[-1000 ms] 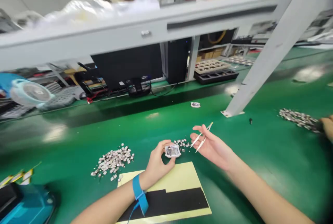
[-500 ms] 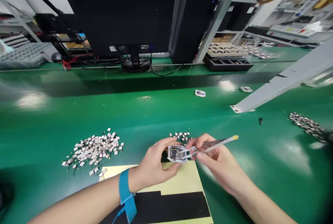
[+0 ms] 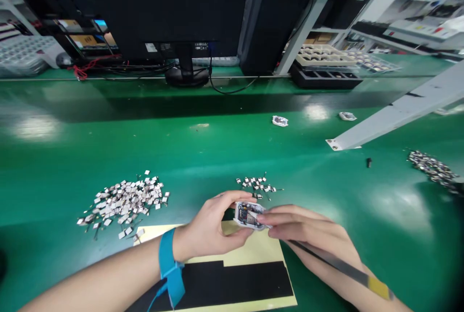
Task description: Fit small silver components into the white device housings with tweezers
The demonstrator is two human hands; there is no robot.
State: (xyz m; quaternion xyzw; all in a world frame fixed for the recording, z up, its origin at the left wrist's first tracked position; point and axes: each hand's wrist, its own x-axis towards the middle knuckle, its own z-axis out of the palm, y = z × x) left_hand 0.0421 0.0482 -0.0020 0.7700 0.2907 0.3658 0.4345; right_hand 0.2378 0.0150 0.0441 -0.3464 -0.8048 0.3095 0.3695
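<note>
Tweezers [image 3: 333, 263]: swung since earlier; yellow end now lies across the wrist.
Right hand [image 3: 315, 232]: closed around tweezers, fingertips at white case's [image 3: 243, 214] right edge.
Left hand [image 3: 208, 227]: thumb and fingers clamped on case.
Case position: by yellow sheet's [image 3: 253, 249] far edge.

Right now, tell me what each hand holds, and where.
Left fingers: the white-cased device, by opposite edges. Right fingers: the tweezers, toward their tips.

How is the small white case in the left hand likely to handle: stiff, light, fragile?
The small white case is probably stiff: it shows no visible bend where the left hand pinches it. It is likely light, being small enough for one hand's pinch. The circuitry may be fragile, lying exposed in its open face.
</note>
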